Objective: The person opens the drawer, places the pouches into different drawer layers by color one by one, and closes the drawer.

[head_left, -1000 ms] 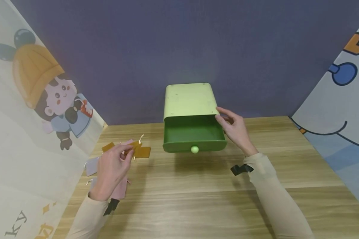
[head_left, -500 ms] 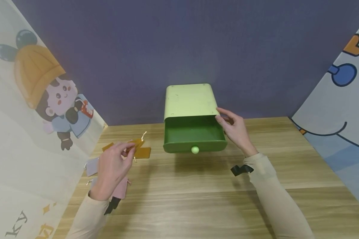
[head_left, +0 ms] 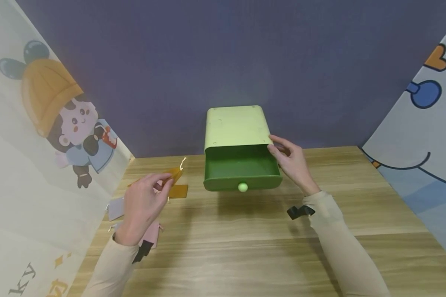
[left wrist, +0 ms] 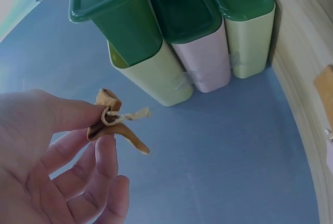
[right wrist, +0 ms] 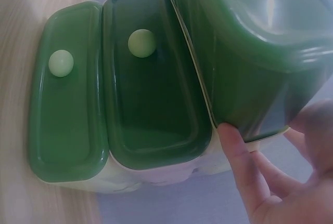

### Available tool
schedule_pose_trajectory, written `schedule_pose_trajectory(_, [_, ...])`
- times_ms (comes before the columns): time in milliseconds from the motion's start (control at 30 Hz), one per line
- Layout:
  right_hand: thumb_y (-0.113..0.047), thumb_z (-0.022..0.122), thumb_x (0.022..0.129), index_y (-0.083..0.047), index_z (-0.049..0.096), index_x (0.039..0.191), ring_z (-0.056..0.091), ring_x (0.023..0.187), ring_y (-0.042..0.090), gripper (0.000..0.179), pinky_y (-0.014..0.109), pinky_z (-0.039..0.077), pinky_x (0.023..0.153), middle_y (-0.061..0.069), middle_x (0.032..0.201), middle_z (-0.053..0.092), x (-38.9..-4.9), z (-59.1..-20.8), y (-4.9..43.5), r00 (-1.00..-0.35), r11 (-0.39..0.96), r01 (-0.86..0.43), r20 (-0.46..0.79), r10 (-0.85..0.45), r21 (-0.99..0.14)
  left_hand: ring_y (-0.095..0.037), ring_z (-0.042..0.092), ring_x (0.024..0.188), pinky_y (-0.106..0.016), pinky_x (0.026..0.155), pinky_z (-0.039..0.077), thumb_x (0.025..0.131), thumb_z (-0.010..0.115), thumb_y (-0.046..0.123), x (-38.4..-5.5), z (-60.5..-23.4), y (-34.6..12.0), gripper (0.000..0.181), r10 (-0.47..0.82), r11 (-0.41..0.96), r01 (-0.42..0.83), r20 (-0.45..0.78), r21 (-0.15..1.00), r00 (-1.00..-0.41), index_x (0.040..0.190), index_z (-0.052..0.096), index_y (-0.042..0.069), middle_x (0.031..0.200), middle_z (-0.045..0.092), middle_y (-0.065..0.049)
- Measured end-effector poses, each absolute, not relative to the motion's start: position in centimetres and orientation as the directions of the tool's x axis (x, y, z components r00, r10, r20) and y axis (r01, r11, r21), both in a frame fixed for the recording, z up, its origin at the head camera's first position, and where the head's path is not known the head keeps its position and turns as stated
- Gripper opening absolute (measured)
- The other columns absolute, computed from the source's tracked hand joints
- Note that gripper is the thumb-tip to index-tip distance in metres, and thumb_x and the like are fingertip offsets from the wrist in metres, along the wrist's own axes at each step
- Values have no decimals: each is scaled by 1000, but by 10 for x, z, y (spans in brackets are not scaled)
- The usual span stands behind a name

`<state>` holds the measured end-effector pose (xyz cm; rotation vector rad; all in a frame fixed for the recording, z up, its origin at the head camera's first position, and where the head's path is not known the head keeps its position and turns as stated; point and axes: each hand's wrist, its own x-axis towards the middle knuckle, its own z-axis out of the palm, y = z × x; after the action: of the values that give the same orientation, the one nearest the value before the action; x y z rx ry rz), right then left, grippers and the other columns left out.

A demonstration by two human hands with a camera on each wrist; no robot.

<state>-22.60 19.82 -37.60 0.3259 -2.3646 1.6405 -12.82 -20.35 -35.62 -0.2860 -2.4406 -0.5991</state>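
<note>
Between thumb and index finger, my left hand [head_left: 143,206] pinches a mustard drawstring pouch [head_left: 176,173], its pale cord sticking up. The left wrist view shows the pouch [left wrist: 107,102] folded in the pinch, the other fingers curled below. My right hand [head_left: 292,163] grips the right side edge of a pale green drawer cabinet [head_left: 238,126]. Its top drawer [head_left: 223,184] is pulled out, dark green with a round knob, and nothing shows inside. In the right wrist view, the fingers [right wrist: 237,156] press the casing beside that drawer.
Another mustard pouch [head_left: 179,191] lies left of the cabinet. Grey [head_left: 116,208] and pink [head_left: 152,233] pouches are partly hidden under my left hand. Two closed drawers [right wrist: 67,125] sit below the open one. A dark blue wall [head_left: 163,82] stands behind the wooden table [head_left: 223,255].
My left hand has brought the pinched mustard pouch slightly up and to the right, away from the other pouches. The right hand and the open drawer stay as they were.
</note>
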Motion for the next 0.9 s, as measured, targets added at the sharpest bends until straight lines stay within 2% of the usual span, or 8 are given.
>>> schedule_pose_trajectory(367, [-37, 66, 107, -19, 61, 151, 64, 134, 33, 48, 19, 52, 63, 10, 157, 59, -226, -376, 198, -944, 345, -322, 327, -44, -882, -17, 70, 65, -29, 57, 47, 94, 82, 20, -131, -346, -194, 15, 68, 851, 363, 605, 380, -793, 105, 84, 10, 89, 81, -5])
schedule_pose_trajectory(700, [-37, 65, 107, -19, 60, 152, 63, 135, 34, 49, 19, 52, 63, 10, 158, 58, -225, -375, 199, -948, 344, -310, 314, -46, -886, -14, 71, 60, -23, 52, 43, 93, 83, 22, -144, -344, -184, 13, 54, 816, 409, 650, 408, -758, 104, 86, 14, 90, 83, -3])
schedule_pose_trajectory(900, [-37, 66, 107, -20, 61, 152, 66, 128, 20, 48, 20, 52, 63, 10, 156, 60, -225, -375, 199, -947, 351, -314, 318, -47, -882, -12, 70, 57, -20, 47, 37, 91, 86, 25, -150, -342, -178, 16, 67, 805, 429, 657, 409, -751, 102, 86, 14, 89, 83, -1])
